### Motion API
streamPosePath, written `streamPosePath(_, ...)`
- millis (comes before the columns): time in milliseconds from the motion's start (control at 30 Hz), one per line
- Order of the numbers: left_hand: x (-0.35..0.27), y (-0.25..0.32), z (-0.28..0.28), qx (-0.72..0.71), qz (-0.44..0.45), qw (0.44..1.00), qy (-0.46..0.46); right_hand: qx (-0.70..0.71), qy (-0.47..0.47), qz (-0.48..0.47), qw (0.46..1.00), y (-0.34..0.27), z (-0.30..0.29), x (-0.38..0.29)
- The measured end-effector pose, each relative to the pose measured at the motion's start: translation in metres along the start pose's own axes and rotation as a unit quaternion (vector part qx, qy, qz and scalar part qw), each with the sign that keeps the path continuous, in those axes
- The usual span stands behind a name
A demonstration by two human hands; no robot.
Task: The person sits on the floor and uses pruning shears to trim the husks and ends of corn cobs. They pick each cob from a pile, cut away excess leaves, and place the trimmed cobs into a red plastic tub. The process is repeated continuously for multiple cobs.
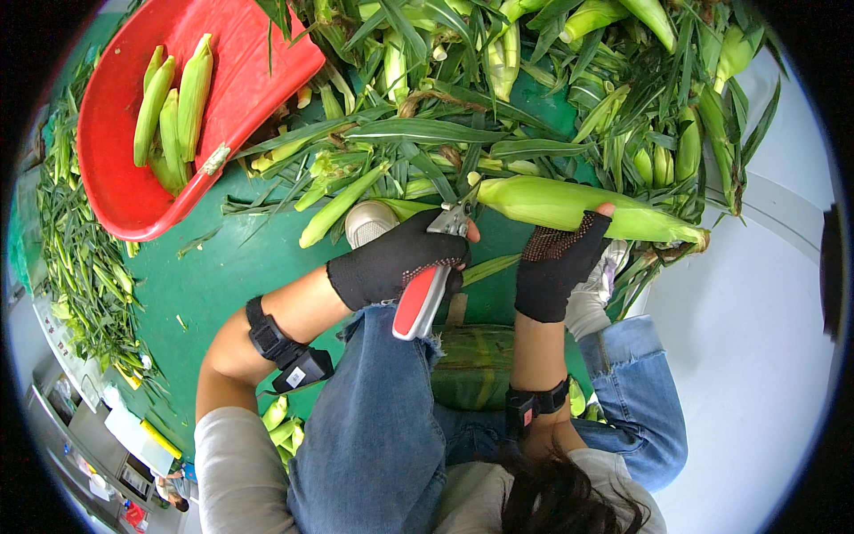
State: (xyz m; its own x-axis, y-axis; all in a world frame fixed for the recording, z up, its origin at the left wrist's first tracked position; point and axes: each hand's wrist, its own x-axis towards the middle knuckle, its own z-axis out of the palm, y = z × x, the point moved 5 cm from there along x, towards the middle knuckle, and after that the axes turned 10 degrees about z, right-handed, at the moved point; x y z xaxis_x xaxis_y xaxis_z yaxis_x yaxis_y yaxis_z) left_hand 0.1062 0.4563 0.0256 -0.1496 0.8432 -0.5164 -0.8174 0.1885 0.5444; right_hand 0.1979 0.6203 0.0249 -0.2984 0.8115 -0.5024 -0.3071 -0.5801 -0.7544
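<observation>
My left hand [407, 257], in a black fingerless glove, grips pruning shears [421, 300] with red and silver handles. The metal head of the shears is at the left, stalk end of a green ear of corn in its husk [547, 200]; whether the blades touch it I cannot tell. My right hand [564, 263], gloved alike, holds this ear from below near its middle, fingertips on the husk. The ear lies nearly level, its brownish silk end to the right. Another husked ear [343, 203] lies on the green surface left of the shears.
A red plastic scoop-shaped container [127, 207] holding several husked ears stands at upper left. Leafy corn [600, 100] heaps across the top. Husk and leaf scraps [87, 267] pile at far left. More ears [283, 427] lie beside my leg. A person [175, 492] is far off at lower left.
</observation>
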Motion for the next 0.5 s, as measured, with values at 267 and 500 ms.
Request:
streamPosePath(267,-0.003,0.005,-0.006,0.654,0.103,0.749,-0.02,-0.13,-0.064,0.01,0.989,-0.028,0.005,0.025)
streamPosePath(500,0.003,0.016,-0.012,0.5,0.19,0.836,0.119,-0.193,-0.058,-0.011,0.979,-0.025,0.035,0.004)
